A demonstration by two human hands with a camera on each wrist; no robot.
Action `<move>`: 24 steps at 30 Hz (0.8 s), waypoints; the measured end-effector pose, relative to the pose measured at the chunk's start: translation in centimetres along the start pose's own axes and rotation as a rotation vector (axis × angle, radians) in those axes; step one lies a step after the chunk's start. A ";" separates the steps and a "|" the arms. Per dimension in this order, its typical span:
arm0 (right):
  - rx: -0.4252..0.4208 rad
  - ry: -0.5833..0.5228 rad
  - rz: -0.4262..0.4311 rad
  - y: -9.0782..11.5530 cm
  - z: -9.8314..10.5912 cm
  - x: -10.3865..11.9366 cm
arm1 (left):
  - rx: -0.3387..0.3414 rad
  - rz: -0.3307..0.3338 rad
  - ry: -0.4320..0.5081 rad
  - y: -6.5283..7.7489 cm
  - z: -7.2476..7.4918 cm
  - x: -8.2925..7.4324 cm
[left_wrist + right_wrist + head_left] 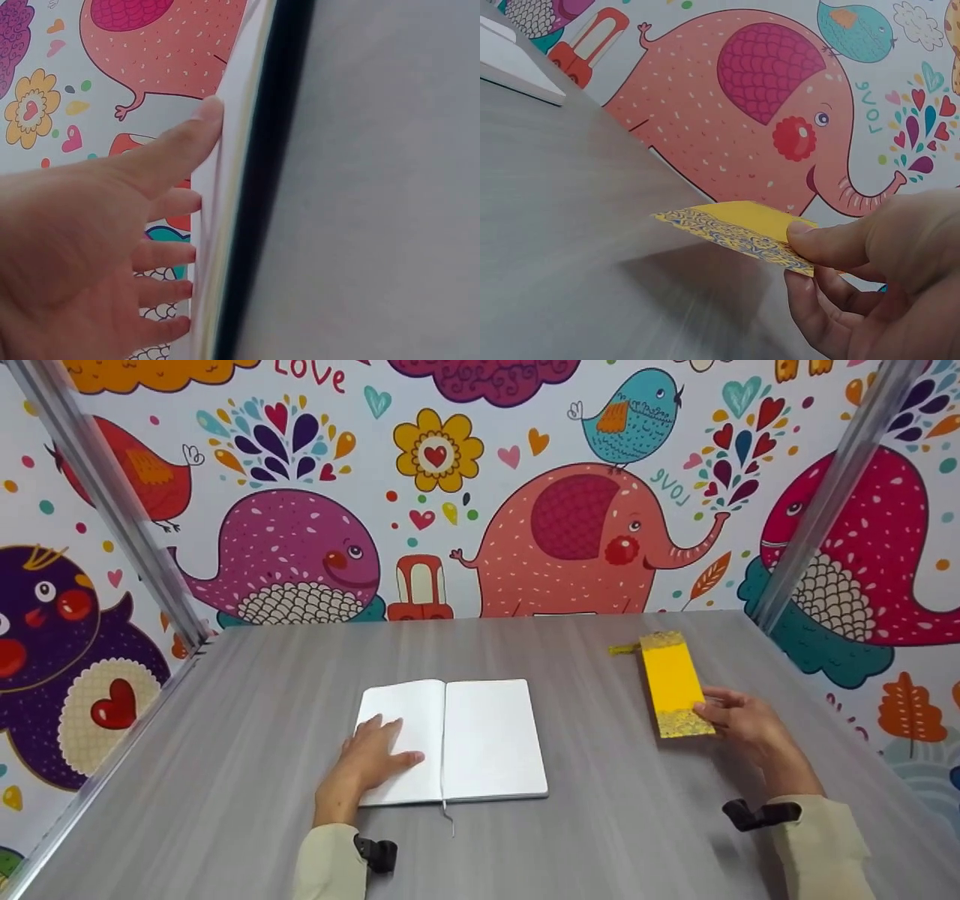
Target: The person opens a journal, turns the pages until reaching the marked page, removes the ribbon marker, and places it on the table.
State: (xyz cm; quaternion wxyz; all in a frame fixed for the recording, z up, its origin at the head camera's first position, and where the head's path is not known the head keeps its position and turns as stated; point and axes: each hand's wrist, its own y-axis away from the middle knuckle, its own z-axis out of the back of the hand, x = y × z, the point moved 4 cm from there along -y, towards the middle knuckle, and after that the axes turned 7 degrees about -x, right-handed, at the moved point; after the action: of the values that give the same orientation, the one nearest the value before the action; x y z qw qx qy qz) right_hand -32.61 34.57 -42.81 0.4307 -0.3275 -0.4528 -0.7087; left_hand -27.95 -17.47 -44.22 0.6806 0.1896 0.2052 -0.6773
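An open notebook (495,742) with blank white pages lies on the table, a thin ribbon (448,810) hanging out at its lower edge. My left hand (371,757) rests on the left page with fingers spread; the left wrist view shows its fingertips touching the paper. Off to the right, my right hand (750,727) pinches a yellow bookmark (673,679) by its lower right edge, between thumb and fingers. The bookmark has patterned bands at both ends and a tassel (622,649) at the top. In the right wrist view it is held above the table, over its shadow.
The grey wood-grain table (585,840) reaches back to a wall (525,435) printed with cartoon animals. Metal posts (817,517) stand at the back corners. Each wrist wears a small black camera (377,853).
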 end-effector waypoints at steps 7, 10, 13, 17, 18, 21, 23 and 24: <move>-0.012 -0.034 -0.074 -0.4 1.4 -1.2 | -0.002 -0.009 -0.003 -0.1 0.0 -0.1; -0.015 -0.051 -0.102 -0.5 2.0 -2.0 | -0.001 -0.018 -0.015 -0.1 0.0 -0.1; -0.034 -0.069 -0.116 -0.8 2.5 -2.8 | 0.002 -0.020 -0.024 -0.1 -0.1 -0.1; -0.059 -0.067 -0.121 -1.1 2.9 -3.5 | 0.003 -0.018 -0.031 -0.2 -0.2 -0.1; -0.057 -0.064 -0.120 -1.1 3.0 -3.6 | 0.002 -0.018 -0.034 -0.3 -0.2 -0.1; -0.051 -0.063 -0.106 -1.3 3.0 -3.8 | -0.002 -0.022 -0.055 -0.3 -0.2 -0.1; -0.048 -0.063 -0.097 -1.3 3.1 -3.8 | -0.004 -0.023 -0.066 -0.3 -0.2 -0.1; -0.048 -0.065 -0.098 -1.3 3.1 -3.8 | -0.003 -0.021 -0.067 -0.3 -0.2 -0.1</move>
State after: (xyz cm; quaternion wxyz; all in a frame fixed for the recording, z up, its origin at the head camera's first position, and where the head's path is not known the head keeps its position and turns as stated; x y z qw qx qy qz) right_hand -32.00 38.90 -45.31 0.3727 -0.3380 -0.4647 -0.7286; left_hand -28.28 -17.26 -44.30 0.6803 0.1637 0.1852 -0.6900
